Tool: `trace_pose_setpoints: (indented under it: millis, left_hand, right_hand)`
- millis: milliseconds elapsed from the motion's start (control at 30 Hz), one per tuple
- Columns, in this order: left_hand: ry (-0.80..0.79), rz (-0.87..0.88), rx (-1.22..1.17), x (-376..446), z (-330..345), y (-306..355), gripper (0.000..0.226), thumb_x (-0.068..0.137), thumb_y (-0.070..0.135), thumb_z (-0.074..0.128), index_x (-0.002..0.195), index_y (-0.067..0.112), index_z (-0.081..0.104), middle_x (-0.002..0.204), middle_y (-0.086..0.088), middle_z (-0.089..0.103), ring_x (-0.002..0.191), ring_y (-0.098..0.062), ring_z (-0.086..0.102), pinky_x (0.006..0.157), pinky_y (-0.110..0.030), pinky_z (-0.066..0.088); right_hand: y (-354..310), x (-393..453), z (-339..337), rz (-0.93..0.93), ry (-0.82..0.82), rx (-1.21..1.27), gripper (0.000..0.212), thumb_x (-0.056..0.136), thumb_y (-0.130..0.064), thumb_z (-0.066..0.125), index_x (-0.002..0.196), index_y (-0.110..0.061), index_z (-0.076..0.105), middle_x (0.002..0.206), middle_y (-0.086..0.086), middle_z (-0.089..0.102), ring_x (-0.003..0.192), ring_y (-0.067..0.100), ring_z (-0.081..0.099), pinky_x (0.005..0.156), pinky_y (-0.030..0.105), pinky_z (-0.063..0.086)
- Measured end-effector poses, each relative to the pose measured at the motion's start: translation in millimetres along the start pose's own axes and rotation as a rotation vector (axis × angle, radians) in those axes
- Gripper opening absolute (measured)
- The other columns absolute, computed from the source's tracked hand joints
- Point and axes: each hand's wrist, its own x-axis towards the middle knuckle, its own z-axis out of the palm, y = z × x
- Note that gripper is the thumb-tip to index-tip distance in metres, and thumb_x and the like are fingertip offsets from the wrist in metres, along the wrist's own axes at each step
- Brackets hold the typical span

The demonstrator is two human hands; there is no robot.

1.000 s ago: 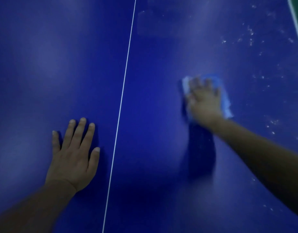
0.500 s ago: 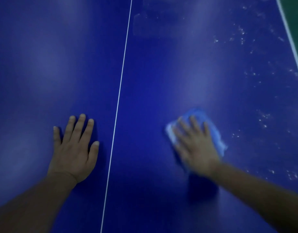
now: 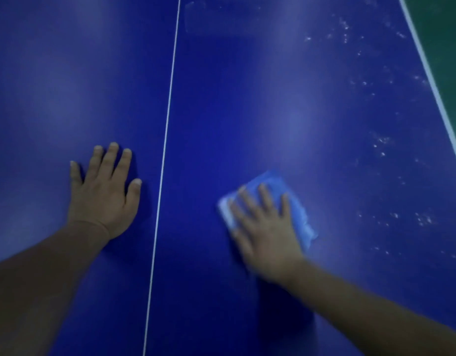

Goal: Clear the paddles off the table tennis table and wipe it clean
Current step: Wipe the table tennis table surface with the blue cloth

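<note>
Wiping stage: paddles not in view on this stretch of table; cleaning under way, judged part done.
Right forearm: enters from the lower right corner, reaching in at a slant so the hand can cover the right half.
Right hand [image 3: 266, 232]: palm down on the cloth, blurred; fingers [image 3: 264, 195] spread flat over it, pressing rather than clenched, most likely to keep the whole pad in contact with the surface.
Cloth [image 3: 297, 214]: light blue, folded into a pad, flat on the table right of the centre line; edges show past the hand on its far and right sides.
Left hand [image 3: 103, 195]: flat on bare table just left of the centre line, fingers released and splayed, holding nothing; probably a brace for the lean across.
Centre line [image 3: 168, 134]: thin white stripe between the two hands, neither touching it.
Table [image 3: 67, 86]: dark blue, sheen from overhead light; left half looks free of marks.
White specks [image 3: 381, 146]: scattered right of and beyond the cloth, toward the side edge; judged the part left to wipe.
Side line [image 3: 427, 73]: white border at far right.
Floor [image 3: 448, 27]: green, beyond the border.
</note>
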Motion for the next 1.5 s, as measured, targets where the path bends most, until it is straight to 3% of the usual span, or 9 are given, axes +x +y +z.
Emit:
trace_pose_setpoints:
  millis: [133, 300, 367, 567, 667, 933, 1167, 1367, 1500]
  left_hand:
    - [0.036, -0.007, 0.083, -3.6, -2.7, 3.2, 0.078, 0.097, 0.057, 0.006, 0.157, 0.011, 0.024, 0.164, -0.012, 0.019, 0.152, -0.033, 0.010, 0.116, -0.065, -0.003]
    - [0.071, -0.007, -0.042, -44.7, -6.9, 17.0, 0.074, 0.099, 0.052, 0.011, 0.156, 0.007, 0.023, 0.165, -0.012, 0.016, 0.153, -0.031, 0.008, 0.118, -0.061, -0.005]
    - [0.075, 0.083, -0.100, -84.0, -2.4, 25.2, 0.071, 0.100, 0.048, 0.016, 0.156, 0.006, 0.026, 0.165, -0.012, 0.018, 0.153, -0.030, 0.011, 0.119, -0.058, -0.003]
    - [-0.002, 0.202, -0.141, -227.7, 16.1, 32.0, 0.066, 0.103, 0.047, 0.020, 0.153, 0.006, 0.032, 0.164, -0.008, 0.023, 0.153, -0.026, 0.016, 0.118, -0.063, 0.012]
    - [-0.047, 0.212, -0.089, -278.9, 22.8, 25.0, 0.067, 0.103, 0.049, 0.018, 0.153, 0.007, 0.034, 0.165, -0.007, 0.020, 0.153, -0.027, 0.015, 0.117, -0.063, 0.013]
    - [-0.065, 0.208, -0.114, -301.0, 23.1, 20.6, 0.068, 0.102, 0.049, 0.017, 0.151, 0.005, 0.035, 0.162, -0.013, 0.027, 0.152, -0.032, 0.017, 0.121, -0.061, 0.007]
    - [-0.071, 0.198, -0.093, -300.2, 24.4, 20.9, 0.064, 0.097, 0.042, 0.028, 0.146, 0.004, 0.045, 0.159, -0.015, 0.031, 0.151, -0.032, 0.019, 0.120, -0.058, 0.008]
    - [-0.077, 0.213, -0.097, -302.0, 24.1, 19.9, 0.064, 0.099, 0.044, 0.025, 0.148, 0.006, 0.041, 0.161, -0.014, 0.027, 0.152, -0.030, 0.014, 0.121, -0.057, 0.004]
    - [-0.076, 0.204, -0.111, -301.4, 23.6, 19.5, 0.065, 0.099, 0.044, 0.022, 0.149, 0.007, 0.040, 0.161, -0.013, 0.027, 0.152, -0.030, 0.014, 0.121, -0.058, 0.004]
  right_hand:
    - [36.2, -33.1, -3.1, -0.234, -0.083, -0.029, 0.055, 0.099, -0.048, 0.035, 0.152, -0.033, 0.033, 0.159, -0.001, 0.034, 0.148, 0.036, 0.026, 0.112, 0.069, 0.018]
    - [157.0, 35.9, -26.2, 0.728, -0.035, 0.101, 0.057, 0.101, -0.047, 0.020, 0.157, -0.037, 0.014, 0.166, -0.007, 0.009, 0.152, 0.030, 0.002, 0.115, 0.067, 0.005]
    - [136.2, 38.2, -27.4, 0.831, 0.000, 0.184, 0.056, 0.102, -0.049, 0.021, 0.157, -0.039, 0.013, 0.166, -0.010, 0.006, 0.153, 0.028, -0.001, 0.117, 0.065, -0.001]
    - [-70.2, -115.4, 8.6, 0.050, -0.015, 0.061, 0.053, 0.101, -0.047, 0.035, 0.152, -0.033, 0.037, 0.162, -0.001, 0.030, 0.150, 0.037, 0.018, 0.113, 0.069, 0.014]
    - [-55.4, -159.5, 4.4, -0.187, -0.107, 0.058, 0.052, 0.100, -0.048, 0.039, 0.150, -0.036, 0.039, 0.160, -0.002, 0.034, 0.149, 0.035, 0.024, 0.113, 0.068, 0.017]
    - [27.7, -76.4, -7.2, 0.894, -0.014, 0.171, 0.057, 0.102, -0.048, 0.021, 0.157, -0.037, 0.014, 0.167, -0.008, 0.007, 0.153, 0.029, 0.000, 0.117, 0.065, 0.001]
    - [-120.2, -217.5, 16.3, -0.010, -0.095, 0.094, 0.053, 0.099, -0.049, 0.040, 0.150, -0.037, 0.037, 0.161, -0.005, 0.031, 0.150, 0.033, 0.021, 0.114, 0.067, 0.018]
    - [17.5, -203.9, -3.9, 0.813, -0.152, 0.090, 0.058, 0.101, -0.051, 0.016, 0.157, -0.037, 0.012, 0.167, -0.008, 0.004, 0.153, 0.026, -0.003, 0.119, 0.062, 0.000]
    - [-40.6, -146.7, 0.1, 1.021, -0.047, 0.164, 0.056, 0.104, -0.047, 0.019, 0.158, -0.036, 0.010, 0.167, -0.006, 0.002, 0.153, 0.030, -0.004, 0.117, 0.065, -0.002]
